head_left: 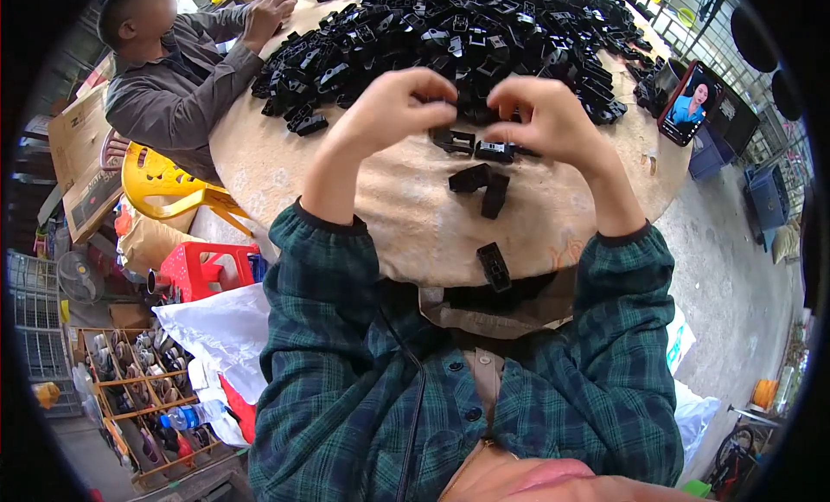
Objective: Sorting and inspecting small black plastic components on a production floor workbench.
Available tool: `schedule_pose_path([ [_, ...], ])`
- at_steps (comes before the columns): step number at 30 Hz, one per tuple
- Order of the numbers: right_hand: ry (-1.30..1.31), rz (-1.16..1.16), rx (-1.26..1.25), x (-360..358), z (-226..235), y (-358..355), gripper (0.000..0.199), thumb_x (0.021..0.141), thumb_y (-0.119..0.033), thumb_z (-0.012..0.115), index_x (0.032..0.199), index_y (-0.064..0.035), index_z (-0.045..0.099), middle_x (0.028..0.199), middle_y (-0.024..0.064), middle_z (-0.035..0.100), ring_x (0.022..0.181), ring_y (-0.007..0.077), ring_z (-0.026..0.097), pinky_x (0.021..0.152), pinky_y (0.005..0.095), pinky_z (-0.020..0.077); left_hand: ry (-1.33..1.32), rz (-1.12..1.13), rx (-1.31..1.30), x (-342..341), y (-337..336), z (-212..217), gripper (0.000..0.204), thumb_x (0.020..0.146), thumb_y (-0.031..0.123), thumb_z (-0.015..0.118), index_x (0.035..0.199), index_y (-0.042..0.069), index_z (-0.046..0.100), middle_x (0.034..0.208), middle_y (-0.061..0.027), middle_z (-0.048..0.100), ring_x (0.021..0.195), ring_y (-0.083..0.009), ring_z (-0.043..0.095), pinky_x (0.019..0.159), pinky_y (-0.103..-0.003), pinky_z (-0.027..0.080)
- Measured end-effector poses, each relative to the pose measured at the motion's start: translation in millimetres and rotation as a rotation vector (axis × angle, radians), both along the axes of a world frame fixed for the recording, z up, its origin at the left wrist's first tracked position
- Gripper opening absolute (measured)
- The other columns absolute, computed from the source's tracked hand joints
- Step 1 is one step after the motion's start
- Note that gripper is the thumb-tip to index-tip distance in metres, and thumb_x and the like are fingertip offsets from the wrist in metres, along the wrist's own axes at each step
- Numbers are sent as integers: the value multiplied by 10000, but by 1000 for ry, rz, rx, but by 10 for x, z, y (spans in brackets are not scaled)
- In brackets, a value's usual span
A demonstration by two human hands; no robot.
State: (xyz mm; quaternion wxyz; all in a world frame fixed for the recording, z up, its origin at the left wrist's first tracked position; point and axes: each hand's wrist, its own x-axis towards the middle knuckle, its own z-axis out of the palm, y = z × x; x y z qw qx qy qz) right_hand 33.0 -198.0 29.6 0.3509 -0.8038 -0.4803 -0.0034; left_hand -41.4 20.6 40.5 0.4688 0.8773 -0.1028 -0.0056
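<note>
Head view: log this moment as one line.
left hand: fingers pinched at pile edge | right hand: same | black plastic parts: heaped on round table | loose parts: nearby

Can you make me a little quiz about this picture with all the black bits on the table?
1. True or false: the pile of black plastic parts lies on the round table.
2. What colour is the chair beside the table?
A) yellow B) blue C) white
3. What stands propped at the table's right edge?

Key:
1. True.
2. A.
3. A phone with its screen lit.
</note>
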Motion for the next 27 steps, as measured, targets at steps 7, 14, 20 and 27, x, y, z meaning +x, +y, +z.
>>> schedule_pose_path([
  [7,34,132,-182,-42,-116,19,334,653,-112,634,980,-50,609,787,122,628,761,281,603,672,356,483,177,-277,326,-78,-38,-1,436,668,275,739,937,-24,571,823,-125,619,758,-216,601,684,-307,485],
  [14,436,69,376,-21,-172,155,295,803,8,596,1096,7,562,908,25,591,742,55,558,699,194,468,-36,9,456,-3,-17,-163,384,608,131,746,908,-28,565,686,-85,569,611,-168,543,577,-293,448],
  [20,323,3,345,-142,-348,328,213,744,-34,649,956,-18,655,850,51,656,730,79,601,650,224,485,-51,35,389,98,-51,-293,343,580,183,741,840,-8,624,776,-161,624,745,-293,606,657,-348,479],
  [27,-220,118,243,-86,-438,274,219,692,-19,634,910,-19,659,834,102,641,782,234,607,703,295,492,-61,13,418,104,-49,-265,338,574,182,743,832,-7,634,781,-161,631,735,-284,611,648,-343,483],
])
